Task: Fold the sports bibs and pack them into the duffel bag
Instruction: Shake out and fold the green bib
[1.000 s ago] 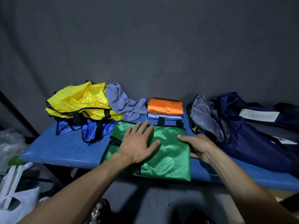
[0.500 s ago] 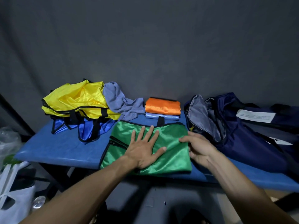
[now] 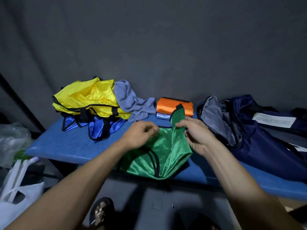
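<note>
A shiny green bib (image 3: 167, 153) lies at the front of the blue padded bench (image 3: 66, 146). My right hand (image 3: 194, 135) grips its right edge and lifts it, so a black-tipped strap stands up. My left hand (image 3: 139, 135), blurred, has curled fingers on the bib's upper left part and seems to hold the fabric. A folded orange bib (image 3: 172, 106) sits on a folded light blue bib (image 3: 162, 115) behind. Unfolded yellow bib (image 3: 86, 98) and blue bib (image 3: 99, 128) are heaped at the back left. The navy duffel bag (image 3: 252, 135) lies open on the right.
A grey cloth (image 3: 131, 103) is draped between the yellow bib and the folded stack. A dark wall stands right behind the bench. White plastic bags (image 3: 15, 196) lie on the floor at the left. A sandalled foot (image 3: 101, 211) shows below the bench edge.
My left hand lifted off the flat green bib and its fingers curled. My right hand closed on the bib's right edge and raised it, bunching the fabric toward the middle.
</note>
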The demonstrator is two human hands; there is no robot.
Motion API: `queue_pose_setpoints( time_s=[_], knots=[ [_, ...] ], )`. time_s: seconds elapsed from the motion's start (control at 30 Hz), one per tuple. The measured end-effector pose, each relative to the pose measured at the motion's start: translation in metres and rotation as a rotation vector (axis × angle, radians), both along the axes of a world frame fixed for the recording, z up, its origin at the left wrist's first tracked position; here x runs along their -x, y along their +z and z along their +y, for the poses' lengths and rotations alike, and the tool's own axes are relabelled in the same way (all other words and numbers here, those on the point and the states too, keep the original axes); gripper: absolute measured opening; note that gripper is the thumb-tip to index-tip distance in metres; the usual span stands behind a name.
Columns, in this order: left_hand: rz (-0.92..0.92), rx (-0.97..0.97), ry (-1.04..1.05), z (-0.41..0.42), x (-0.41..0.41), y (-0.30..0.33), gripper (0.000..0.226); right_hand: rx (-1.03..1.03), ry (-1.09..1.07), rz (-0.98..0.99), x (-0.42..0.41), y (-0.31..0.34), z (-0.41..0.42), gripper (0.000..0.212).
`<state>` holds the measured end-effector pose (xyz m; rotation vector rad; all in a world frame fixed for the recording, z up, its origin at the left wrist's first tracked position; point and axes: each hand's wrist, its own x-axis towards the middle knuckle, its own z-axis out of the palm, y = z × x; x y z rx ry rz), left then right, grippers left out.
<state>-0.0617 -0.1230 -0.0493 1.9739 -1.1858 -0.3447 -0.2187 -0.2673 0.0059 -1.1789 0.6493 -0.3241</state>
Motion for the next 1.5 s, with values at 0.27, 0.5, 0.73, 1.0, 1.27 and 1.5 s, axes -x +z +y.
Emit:
queue_pose_setpoints(
  time_s=[0.27,0.5,0.73,1.0,1.27,1.5],
  knots=[
    [0.716,0.109,0.315,0.034,-0.036,-0.003,0.043,0.472,0.216,0.22,-0.089,-0.032,0.079,0.035],
    [0.472,-0.042,0.433,0.029,-0.052,-0.019,0.035,0.515,0.407,0.151,-0.094,-0.061,0.087,0.081],
    [0.148,-0.167,0.489,0.021,-0.047,-0.02,0.021,1.369,0.419,-0.003,-0.04,-0.079,0.069,0.054],
    [-0.058,-0.181,0.469,0.016,-0.035,-0.015,0.046,1.463,0.297,0.151,-0.011,-0.089,0.038,0.052],
    [-0.467,-0.215,0.085,0.021,-0.003,-0.018,0.051,0.922,-0.06,0.266,-0.055,-0.064,-0.008,0.029],
    [-0.578,-0.329,-0.016,0.029,-0.009,-0.046,0.067,0.728,-0.005,0.392,-0.095,-0.073,-0.012,0.055]
  ],
)
